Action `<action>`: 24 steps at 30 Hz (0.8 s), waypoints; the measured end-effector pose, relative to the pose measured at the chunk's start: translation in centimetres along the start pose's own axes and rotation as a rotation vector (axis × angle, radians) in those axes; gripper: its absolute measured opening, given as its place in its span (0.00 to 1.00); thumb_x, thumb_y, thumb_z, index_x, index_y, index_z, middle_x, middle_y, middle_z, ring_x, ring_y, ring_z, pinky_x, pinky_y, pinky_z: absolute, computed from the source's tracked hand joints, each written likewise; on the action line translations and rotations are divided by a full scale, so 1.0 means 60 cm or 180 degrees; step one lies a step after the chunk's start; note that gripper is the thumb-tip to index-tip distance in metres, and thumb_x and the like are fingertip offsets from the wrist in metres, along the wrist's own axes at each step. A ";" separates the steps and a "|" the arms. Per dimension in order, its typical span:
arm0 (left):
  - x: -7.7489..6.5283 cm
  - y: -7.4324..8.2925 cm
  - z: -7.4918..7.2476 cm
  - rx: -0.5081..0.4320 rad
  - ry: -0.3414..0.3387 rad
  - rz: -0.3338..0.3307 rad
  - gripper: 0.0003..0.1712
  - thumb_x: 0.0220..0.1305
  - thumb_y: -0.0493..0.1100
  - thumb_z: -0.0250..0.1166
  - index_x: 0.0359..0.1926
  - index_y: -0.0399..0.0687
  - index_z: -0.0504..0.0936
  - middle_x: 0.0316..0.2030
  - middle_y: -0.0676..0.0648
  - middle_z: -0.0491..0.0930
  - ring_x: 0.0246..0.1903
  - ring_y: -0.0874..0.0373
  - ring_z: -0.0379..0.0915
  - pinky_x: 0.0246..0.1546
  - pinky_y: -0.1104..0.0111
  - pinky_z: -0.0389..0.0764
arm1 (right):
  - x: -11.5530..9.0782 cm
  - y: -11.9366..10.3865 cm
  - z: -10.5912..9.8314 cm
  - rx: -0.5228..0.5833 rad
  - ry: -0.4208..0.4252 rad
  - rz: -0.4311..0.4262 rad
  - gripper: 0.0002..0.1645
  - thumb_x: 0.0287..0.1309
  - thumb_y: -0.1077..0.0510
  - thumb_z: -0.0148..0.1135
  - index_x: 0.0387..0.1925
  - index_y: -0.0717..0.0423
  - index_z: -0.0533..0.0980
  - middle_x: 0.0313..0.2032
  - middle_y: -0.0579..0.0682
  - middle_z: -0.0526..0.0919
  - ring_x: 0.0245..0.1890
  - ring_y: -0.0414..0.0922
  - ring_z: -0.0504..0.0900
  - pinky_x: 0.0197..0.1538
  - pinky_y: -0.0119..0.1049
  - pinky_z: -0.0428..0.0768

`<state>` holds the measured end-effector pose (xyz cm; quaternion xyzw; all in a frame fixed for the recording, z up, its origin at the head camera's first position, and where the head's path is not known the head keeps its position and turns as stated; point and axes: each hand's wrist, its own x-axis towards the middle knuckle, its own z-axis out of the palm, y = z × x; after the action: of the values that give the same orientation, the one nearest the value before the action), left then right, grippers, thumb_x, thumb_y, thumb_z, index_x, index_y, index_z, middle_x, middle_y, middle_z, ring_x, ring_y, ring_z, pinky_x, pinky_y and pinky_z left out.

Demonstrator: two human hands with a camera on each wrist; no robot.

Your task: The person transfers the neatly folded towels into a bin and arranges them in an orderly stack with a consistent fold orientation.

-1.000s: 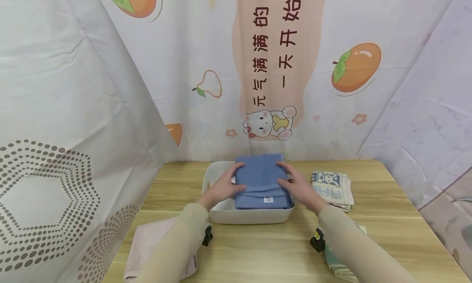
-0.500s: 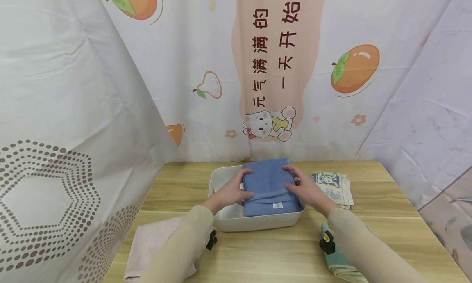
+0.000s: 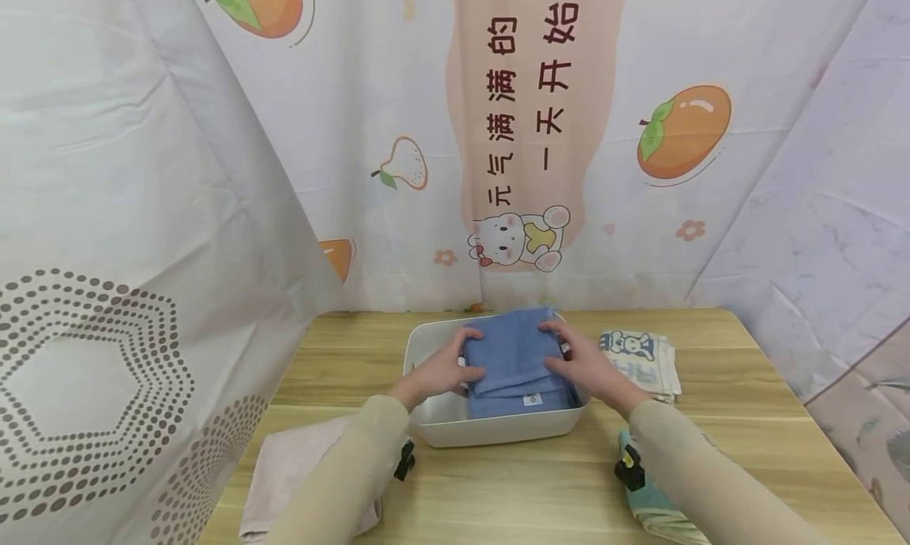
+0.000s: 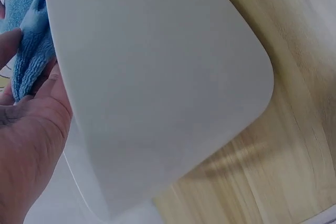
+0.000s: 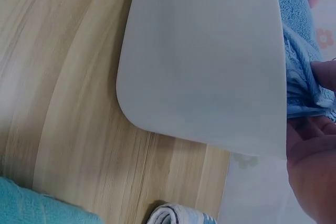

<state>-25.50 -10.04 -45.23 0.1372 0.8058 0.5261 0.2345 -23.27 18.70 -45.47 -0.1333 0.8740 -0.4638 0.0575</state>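
Note:
A folded blue towel [image 3: 513, 347] lies in the right part of a white plastic basket [image 3: 498, 431], with a small white label on its lower layer. My left hand [image 3: 442, 370] grips its left edge, thumb on top and fingers underneath. On the opposite edge my right hand [image 3: 584, 363] pinches the folded layers in the same way. In the left wrist view the left thumb presses the blue towel [image 4: 32, 35] above the basket wall [image 4: 157, 77]. The right wrist view has the right hand [image 5: 315, 156] holding the towel's layered edge [image 5: 302, 74].
A pink towel [image 3: 298, 466] lies at the front left, partly under the left sleeve. At the back right is a folded cream towel with a blue bear [image 3: 640, 363]. A teal and yellow towel [image 3: 650, 494] lies under the right forearm. A printed curtain [image 3: 398, 95] hangs behind the table.
The basket and blue towel have shifted right and slightly toward me, with both hands moving along. Over the last half second the towel's top layers have tilted and settled a little lower.

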 end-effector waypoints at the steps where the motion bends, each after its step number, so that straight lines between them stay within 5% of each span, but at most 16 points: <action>1: -0.001 -0.001 -0.002 -0.0005 0.0002 -0.0008 0.34 0.69 0.37 0.66 0.70 0.53 0.62 0.69 0.28 0.62 0.48 0.44 0.80 0.36 0.55 0.89 | 0.001 0.000 0.002 -0.0023 -0.0012 -0.0026 0.34 0.68 0.61 0.63 0.72 0.48 0.65 0.66 0.68 0.70 0.55 0.63 0.79 0.55 0.58 0.81; 7: -0.006 -0.007 -0.009 -0.0019 0.0020 -0.0103 0.32 0.69 0.34 0.64 0.69 0.50 0.63 0.68 0.28 0.62 0.50 0.42 0.78 0.35 0.52 0.89 | 0.002 -0.004 0.012 -0.0170 -0.0059 -0.0123 0.32 0.67 0.62 0.64 0.70 0.51 0.68 0.59 0.67 0.75 0.49 0.59 0.82 0.50 0.54 0.83; 24: -0.018 -0.011 -0.020 0.0126 -0.0028 -0.0334 0.31 0.68 0.31 0.61 0.68 0.51 0.64 0.69 0.29 0.58 0.51 0.41 0.77 0.35 0.50 0.88 | 0.009 -0.011 0.033 -0.0386 -0.0240 -0.0044 0.31 0.66 0.61 0.65 0.69 0.52 0.70 0.59 0.61 0.78 0.54 0.57 0.80 0.47 0.49 0.84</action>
<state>-25.19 -11.78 -45.19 0.1017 0.8212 0.4964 0.2626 -23.25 16.61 -46.01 -0.1600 0.8967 -0.4050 0.0790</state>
